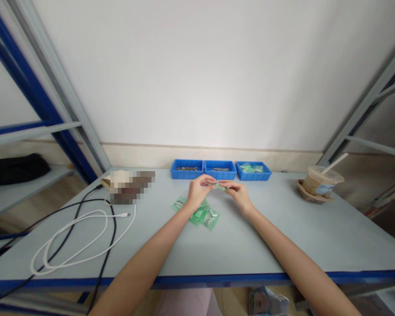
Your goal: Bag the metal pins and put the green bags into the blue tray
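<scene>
A few filled green bags (pixel 200 213) already lie in a small pile on the table (pixel 283 228) just below the hands, w/ three blue bins (pixel 220 170) behind still holding stock, so work looks partway thru. Left hand (pixel 197 191) fingers curled, pinching one end of a small green bag (pixel 218 186) held just above the table; right hand (pixel 237 193) pinches the other end, both closed on it.

Three blue bins (pixel 220 170), one cup (pixel 321 181), two cables (pixel 75 237).
</scene>
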`<state>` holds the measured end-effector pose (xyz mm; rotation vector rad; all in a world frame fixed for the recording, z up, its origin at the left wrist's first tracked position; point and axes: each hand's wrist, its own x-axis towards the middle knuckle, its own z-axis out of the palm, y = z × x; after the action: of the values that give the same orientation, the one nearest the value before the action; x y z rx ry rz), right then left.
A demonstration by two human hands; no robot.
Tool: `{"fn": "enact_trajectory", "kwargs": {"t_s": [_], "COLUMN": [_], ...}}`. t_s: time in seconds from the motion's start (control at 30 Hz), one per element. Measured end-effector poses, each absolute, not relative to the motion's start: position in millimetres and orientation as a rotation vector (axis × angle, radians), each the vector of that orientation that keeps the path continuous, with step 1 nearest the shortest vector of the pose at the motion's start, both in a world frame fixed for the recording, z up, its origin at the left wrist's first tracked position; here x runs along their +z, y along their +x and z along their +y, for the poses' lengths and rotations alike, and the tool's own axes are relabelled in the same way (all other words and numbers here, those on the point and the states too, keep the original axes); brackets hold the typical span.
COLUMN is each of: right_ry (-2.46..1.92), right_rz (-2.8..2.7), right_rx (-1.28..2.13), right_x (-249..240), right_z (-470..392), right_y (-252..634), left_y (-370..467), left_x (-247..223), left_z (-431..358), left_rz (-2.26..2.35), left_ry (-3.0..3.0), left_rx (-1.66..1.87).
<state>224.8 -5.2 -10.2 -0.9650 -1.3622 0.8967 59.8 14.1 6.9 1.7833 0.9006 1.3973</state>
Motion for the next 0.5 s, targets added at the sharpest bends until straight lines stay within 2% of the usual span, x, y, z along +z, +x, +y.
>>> {"fn": "enact_trajectory", "kwargs": {"t_s": [0.17, 0.5], "right_ry": [-0.936, -1.034], "right_rz": [-1.365, -1.219], "right_rx": [0.849, 1.012], "right_x": [-5, -18], "right_z": [-8, 2], "right_y": [225, 225], "left_y": [60, 61], "left_x": [7, 0], "left_z": [14, 20], "left_rz": [0.968, 0.938], "left_ry": [1.898, 1.654], "left_rx": [1.484, 1.350]}}
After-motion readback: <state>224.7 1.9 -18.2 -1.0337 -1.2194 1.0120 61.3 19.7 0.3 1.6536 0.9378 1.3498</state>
